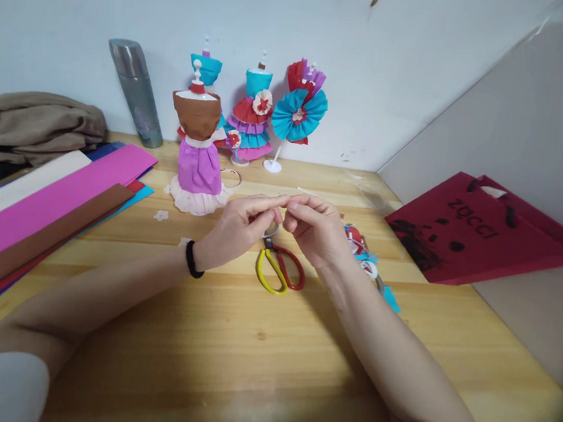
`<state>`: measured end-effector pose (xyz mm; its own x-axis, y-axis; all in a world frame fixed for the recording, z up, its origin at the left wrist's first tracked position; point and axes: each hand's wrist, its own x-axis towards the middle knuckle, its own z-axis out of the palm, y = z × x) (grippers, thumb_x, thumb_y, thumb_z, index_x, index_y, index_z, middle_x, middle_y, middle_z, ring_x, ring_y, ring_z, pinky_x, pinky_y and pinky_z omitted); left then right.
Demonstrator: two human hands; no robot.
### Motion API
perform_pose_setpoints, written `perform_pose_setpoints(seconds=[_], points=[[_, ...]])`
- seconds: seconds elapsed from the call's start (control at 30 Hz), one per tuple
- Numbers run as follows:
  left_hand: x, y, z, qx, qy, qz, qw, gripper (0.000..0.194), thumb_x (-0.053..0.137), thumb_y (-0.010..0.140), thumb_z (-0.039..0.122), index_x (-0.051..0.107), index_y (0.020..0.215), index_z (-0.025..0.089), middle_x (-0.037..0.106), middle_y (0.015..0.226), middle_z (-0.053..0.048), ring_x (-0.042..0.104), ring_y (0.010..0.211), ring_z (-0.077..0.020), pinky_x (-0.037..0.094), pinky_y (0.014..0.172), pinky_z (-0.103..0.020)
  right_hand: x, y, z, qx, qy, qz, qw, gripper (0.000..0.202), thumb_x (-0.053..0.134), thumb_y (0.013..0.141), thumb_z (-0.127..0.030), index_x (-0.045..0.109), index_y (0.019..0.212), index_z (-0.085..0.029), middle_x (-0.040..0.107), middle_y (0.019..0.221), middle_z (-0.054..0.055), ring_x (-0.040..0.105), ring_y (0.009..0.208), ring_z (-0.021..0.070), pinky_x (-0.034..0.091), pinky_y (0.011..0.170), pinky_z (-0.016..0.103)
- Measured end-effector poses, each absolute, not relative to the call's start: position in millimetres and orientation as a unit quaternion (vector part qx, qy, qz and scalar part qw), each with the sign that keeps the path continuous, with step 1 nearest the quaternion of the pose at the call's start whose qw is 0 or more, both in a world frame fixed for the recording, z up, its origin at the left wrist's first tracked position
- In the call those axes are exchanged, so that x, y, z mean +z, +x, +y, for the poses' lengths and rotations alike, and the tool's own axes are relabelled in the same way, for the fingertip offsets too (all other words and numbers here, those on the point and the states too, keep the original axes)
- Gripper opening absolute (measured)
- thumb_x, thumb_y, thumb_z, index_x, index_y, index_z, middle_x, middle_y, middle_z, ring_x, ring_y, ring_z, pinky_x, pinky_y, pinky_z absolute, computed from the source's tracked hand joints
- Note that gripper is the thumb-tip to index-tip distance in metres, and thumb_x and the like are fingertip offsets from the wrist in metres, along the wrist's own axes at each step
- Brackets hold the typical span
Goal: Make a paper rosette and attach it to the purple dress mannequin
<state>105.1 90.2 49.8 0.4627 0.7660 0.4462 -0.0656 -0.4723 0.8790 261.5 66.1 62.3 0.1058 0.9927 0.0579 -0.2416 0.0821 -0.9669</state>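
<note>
My left hand (242, 228) and my right hand (316, 229) meet fingertip to fingertip over the middle of the table. Both are closed in a pinch; whatever lies between the fingers is too small or hidden to make out. Just below them on the wood are scissors (279, 271) with one yellow and one red handle, their blades partly covered by my hands. Left of my left hand stands a small dress form (199, 162) with a brown top, a purple skirt and a pale ruffled hem. A small white flower piece (161, 215) lies beside it.
More decorated forms (251, 120) stand by the wall, one with a blue pleated rosette (299, 115). At left are a bottle (138, 92), coloured sheets (55, 204) and brown cloth (33, 124). Scraps (362, 250) lie right of my right hand, near a red bag (480, 235).
</note>
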Motion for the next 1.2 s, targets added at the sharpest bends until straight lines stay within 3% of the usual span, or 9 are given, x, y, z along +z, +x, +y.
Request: perform_pose_setpoints(seconds=[0.17,0.37,0.5,0.6,0.7,0.9,1.2], points=[[52,106,92,0.434,0.635,0.24,0.592,0.029,0.058,0.085,0.022,0.077,0.107,0.017,0.066,0.074,-0.001,0.047,0.048,-0.0042,0.036,0.042,-0.018,63,260,66,0.522,-0.435,-0.433,0.592,0.016,0.078,0.056,-0.03,0.067,0.063,-0.022,0.056,0.049,-0.004,0.046,0.045,0.0094,0.038,0.047,0.026],[71,99,93,0.449,0.619,0.26,0.59,0.03,0.063,0.083,0.026,0.075,0.107,0.014,0.07,0.074,-0.002,0.05,0.048,-0.0047,0.037,0.042,-0.017,68,256,60,0.522,-0.427,-0.425,0.604,0.017,0.08,0.056,-0.03,0.067,0.059,-0.021,0.062,0.059,-0.002,0.047,0.045,0.0076,0.037,0.045,0.024],[85,91,98,0.45,0.666,0.309,0.508,0.026,0.069,0.08,0.025,0.076,0.103,0.014,0.07,0.075,-0.002,0.052,0.052,-0.0066,0.04,0.047,-0.019,68,253,58,0.506,-0.438,-0.441,0.599,0.02,0.083,0.055,-0.032,0.07,0.065,-0.021,0.062,0.058,-0.003,0.047,0.045,0.0076,0.037,0.044,0.024],[87,89,101,0.44,0.728,0.288,0.439,0.012,0.071,0.076,0.017,0.078,0.086,0.016,0.07,0.074,-0.003,0.058,0.064,-0.0107,0.046,0.059,-0.022,65,251,57,0.505,-0.435,-0.452,0.592,0.021,0.084,0.056,-0.034,0.071,0.065,-0.021,0.059,0.051,-0.004,0.047,0.043,0.0076,0.037,0.045,0.023],[85,89,104,0.442,0.768,0.256,0.386,0.01,0.071,0.075,0.011,0.077,0.076,0.019,0.071,0.08,-0.004,0.062,0.074,-0.0134,0.047,0.067,-0.025,63,250,57,0.512,-0.433,-0.454,0.586,0.022,0.085,0.056,-0.035,0.071,0.065,-0.021,0.058,0.047,-0.005,0.046,0.042,0.0066,0.034,0.045,0.023],[82,86,106,0.438,0.824,0.221,0.284,0.009,0.067,0.083,0.017,0.075,0.079,0.02,0.068,0.077,-0.003,0.058,0.072,-0.0152,0.043,0.067,-0.028,63,249,56,0.523,-0.437,-0.447,0.579,0.025,0.087,0.055,-0.037,0.072,0.064,-0.019,0.058,0.044,-0.005,0.045,0.04,0.0059,0.033,0.045,0.022],[80,83,106,0.296,0.922,0.25,-0.01,0.022,0.051,0.09,0.013,0.069,0.079,0.017,0.066,0.086,-0.01,0.053,0.074,-0.02,0.03,0.061,-0.031,61,253,58,0.566,-0.429,-0.437,0.552,0.03,0.089,0.054,-0.041,0.074,0.068,-0.018,0.062,0.048,-0.001,0.051,0.043,0.0086,0.035,0.044,0.021]])
